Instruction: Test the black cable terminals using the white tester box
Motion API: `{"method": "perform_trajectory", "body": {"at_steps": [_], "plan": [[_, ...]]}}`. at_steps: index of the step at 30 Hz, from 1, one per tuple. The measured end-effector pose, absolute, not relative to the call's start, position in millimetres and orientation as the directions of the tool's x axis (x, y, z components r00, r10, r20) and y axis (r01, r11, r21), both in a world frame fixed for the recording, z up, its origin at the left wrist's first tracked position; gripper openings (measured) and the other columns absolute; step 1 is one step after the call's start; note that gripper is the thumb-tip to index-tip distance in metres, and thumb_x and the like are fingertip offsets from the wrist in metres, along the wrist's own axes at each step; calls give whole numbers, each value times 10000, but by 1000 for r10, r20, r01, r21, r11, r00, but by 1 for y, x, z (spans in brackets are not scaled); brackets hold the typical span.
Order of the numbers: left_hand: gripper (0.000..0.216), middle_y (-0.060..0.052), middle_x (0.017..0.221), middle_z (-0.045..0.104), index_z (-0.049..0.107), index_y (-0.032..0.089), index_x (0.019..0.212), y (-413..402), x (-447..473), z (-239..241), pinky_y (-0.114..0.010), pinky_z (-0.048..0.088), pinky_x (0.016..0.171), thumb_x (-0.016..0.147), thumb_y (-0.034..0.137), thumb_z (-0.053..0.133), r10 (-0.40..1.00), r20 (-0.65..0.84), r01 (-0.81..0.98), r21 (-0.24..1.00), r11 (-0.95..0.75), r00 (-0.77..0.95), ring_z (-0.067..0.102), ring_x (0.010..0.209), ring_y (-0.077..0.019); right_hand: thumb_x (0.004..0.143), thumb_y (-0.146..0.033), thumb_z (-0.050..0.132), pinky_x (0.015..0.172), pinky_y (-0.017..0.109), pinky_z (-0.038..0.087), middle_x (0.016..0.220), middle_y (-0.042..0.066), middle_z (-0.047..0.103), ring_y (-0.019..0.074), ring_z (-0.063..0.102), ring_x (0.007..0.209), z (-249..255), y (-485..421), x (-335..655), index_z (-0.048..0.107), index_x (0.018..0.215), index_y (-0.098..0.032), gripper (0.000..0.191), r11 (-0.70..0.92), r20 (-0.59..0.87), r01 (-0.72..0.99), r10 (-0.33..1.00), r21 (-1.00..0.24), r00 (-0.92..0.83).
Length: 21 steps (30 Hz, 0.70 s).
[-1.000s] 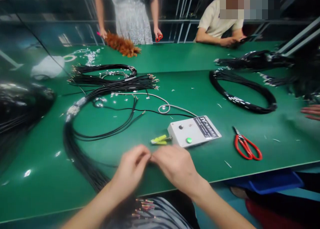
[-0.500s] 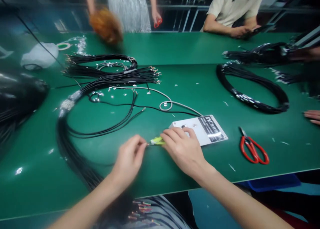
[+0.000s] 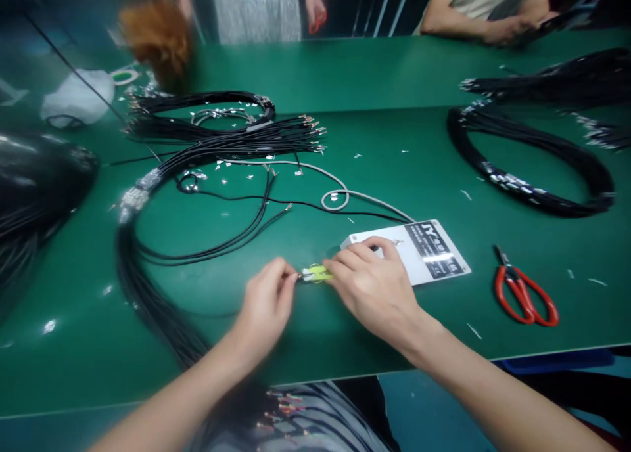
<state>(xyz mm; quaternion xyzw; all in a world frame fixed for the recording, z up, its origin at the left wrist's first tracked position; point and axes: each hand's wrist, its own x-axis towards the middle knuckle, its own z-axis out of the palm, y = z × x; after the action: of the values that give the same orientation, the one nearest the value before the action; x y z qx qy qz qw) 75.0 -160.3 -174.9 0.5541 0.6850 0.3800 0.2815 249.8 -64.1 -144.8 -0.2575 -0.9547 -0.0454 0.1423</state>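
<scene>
My left hand (image 3: 266, 297) is closed in a pinch on the tip of a thin black cable (image 3: 214, 315), which runs from the large bundle of black cables (image 3: 148, 301) on the left. The cable's tip meets a yellow-green part (image 3: 318, 273) with pale metal at its front. Over the near left end of a white box (image 3: 421, 255) with a dark printed label, my right hand (image 3: 377, 281) curls its fingers. Its fingertips touch the box and the back of the yellow-green part, and they hide much of both.
Red-handled scissors (image 3: 525, 294) lie to the right on the green table (image 3: 394, 77). A coiled cable bundle (image 3: 552, 205) sits behind them. More cable ends (image 3: 296, 409) show below the front edge. Across the table, one person moves a brown, blurred bundle (image 3: 158, 35); another sits at right.
The view has shifted, so the box and scissors appear farther right. Both my hands keep their grip. Across the table, the brown bundle has moved left.
</scene>
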Motion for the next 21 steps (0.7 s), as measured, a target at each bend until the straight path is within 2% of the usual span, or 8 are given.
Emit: {"method": "perform_trajectory", "body": {"at_steps": [11, 21], "plan": [[132, 19, 747, 586, 548, 197, 839, -158, 75, -178, -233, 406, 626, 959, 224, 502, 974, -29, 450, 884, 129, -224, 562, 658, -127, 905, -136, 570, 849, 402, 298, 818, 28, 731, 191, 601, 789, -146, -66, 251, 711, 961, -178, 157, 853, 300, 522, 499, -5, -813], [126, 8, 768, 601, 547, 196, 840, -158, 74, -178, -232, 407, 622, 955, 223, 504, 977, -38, 449, 884, 131, -211, 576, 682, -134, 941, -163, 539, 863, 403, 289, 832, 30, 736, 191, 602, 803, -145, -69, 252, 707, 970, -180, 171, 842, 325, 539, 506, 13, -799]]}}
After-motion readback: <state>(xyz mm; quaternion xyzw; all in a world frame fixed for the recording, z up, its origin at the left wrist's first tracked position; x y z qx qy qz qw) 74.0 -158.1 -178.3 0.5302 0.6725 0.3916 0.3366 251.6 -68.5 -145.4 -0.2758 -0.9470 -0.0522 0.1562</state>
